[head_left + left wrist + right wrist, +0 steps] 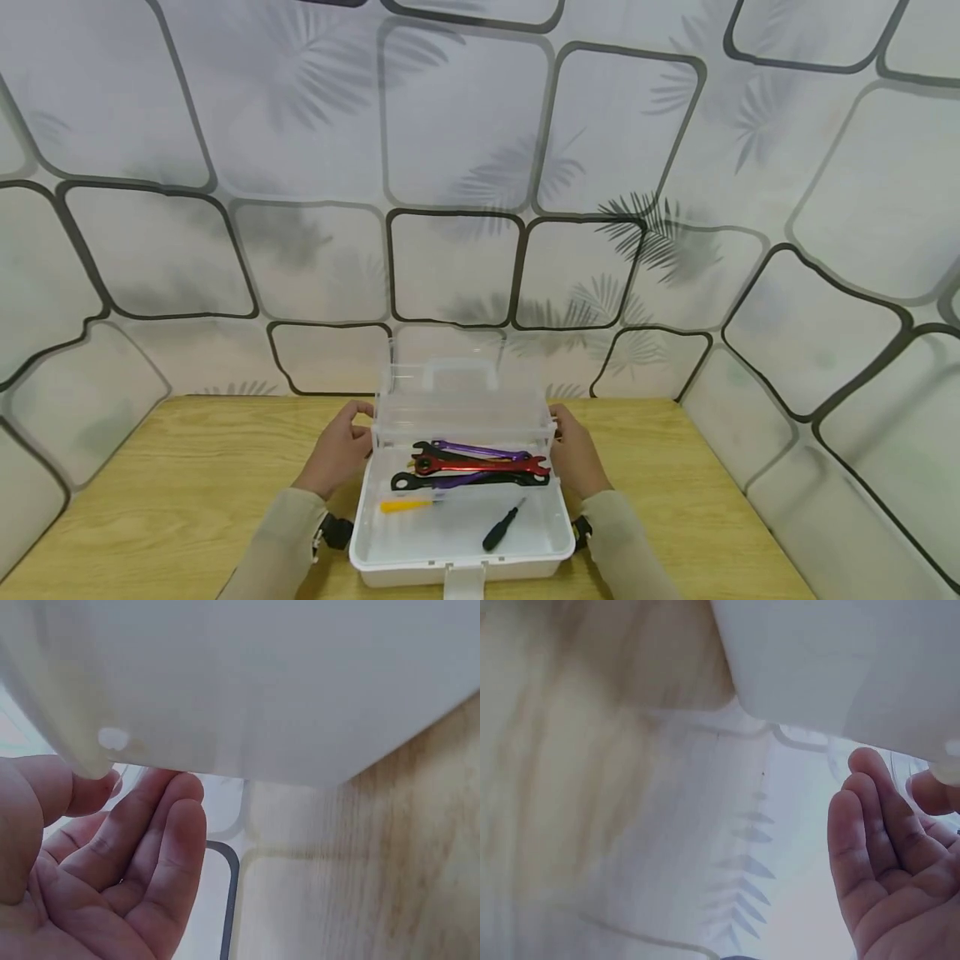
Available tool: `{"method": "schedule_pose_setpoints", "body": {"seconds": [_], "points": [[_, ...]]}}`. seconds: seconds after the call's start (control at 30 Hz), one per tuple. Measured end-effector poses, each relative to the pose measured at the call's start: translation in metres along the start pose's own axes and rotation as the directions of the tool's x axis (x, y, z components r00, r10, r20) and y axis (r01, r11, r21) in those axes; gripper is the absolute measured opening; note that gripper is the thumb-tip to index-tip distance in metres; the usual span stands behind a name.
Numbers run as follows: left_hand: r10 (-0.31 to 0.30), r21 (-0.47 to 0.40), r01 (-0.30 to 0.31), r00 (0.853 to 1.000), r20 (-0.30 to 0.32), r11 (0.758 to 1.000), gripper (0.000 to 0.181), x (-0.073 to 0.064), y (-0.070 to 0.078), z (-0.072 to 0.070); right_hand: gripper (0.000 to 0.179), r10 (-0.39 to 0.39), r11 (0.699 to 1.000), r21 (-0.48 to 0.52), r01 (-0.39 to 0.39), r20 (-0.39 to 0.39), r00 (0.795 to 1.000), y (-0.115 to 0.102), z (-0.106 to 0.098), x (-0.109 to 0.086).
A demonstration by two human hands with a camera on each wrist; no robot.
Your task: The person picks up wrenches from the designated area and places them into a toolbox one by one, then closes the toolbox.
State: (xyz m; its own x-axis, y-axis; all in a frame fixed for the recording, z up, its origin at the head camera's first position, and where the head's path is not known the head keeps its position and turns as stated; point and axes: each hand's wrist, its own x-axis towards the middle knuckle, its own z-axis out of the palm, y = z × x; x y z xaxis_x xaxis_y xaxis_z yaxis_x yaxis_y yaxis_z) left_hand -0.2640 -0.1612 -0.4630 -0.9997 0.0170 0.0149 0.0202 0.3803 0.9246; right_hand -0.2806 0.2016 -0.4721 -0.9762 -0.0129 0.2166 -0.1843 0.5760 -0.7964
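A white plastic toolbox (465, 575) lies open, its clear lid (461, 408) raised at the back. Inside, a red wrench (480, 467) lies over several black and purple wrenches (480, 454). Nearer the front are an orange-handled tool (405, 505) and a black-handled screwdriver (501, 529). My left hand (341, 454) holds the toolbox's back left corner, thumb at the rim and fingers (184, 840) behind the back wall. At the back right corner my right hand (577, 458) does the same, with its fingers (847, 832) reaching behind. The lid's hinge is partly hidden by the hands.
The toolbox rests on a wood-grain table (187, 483). A patterned cloth wall (457, 267) with dark outlines and leaf prints rises behind the table and on both sides. A white latch (465, 583) hangs from the toolbox front.
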Motion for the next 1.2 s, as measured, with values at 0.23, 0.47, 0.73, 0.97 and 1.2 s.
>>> {"method": "schedule_pose_setpoints", "body": {"seconds": [0.23,0.47,0.73,0.97,1.2], "points": [[0.056,-0.011,-0.056,0.998,-0.002,0.998,0.022,0.000,0.002,-0.001,0.045,-0.074,0.995,-0.065,0.070,-0.065,0.995,0.000,-0.006,0.004],[0.052,-0.001,-0.052,0.999,-0.003,0.999,0.051,0.001,0.003,0.000,0.041,-0.119,0.991,-0.069,0.114,-0.066,0.991,-0.004,-0.012,0.005],[0.026,-0.121,-0.029,0.999,-0.024,0.992,0.069,0.001,0.009,-0.005,0.038,-0.083,0.995,0.046,0.087,-0.076,0.994,-0.004,-0.019,0.008],[0.050,-0.113,-0.054,0.998,-0.035,0.992,0.087,0.001,0.017,-0.007,0.037,-0.041,0.985,0.167,0.049,-0.054,0.998,-0.007,-0.023,0.009],[0.085,-0.108,-0.090,0.995,-0.047,0.990,0.081,-0.001,0.020,-0.006,0.038,-0.064,0.975,0.210,0.068,-0.029,0.998,-0.008,-0.025,0.008]]}}
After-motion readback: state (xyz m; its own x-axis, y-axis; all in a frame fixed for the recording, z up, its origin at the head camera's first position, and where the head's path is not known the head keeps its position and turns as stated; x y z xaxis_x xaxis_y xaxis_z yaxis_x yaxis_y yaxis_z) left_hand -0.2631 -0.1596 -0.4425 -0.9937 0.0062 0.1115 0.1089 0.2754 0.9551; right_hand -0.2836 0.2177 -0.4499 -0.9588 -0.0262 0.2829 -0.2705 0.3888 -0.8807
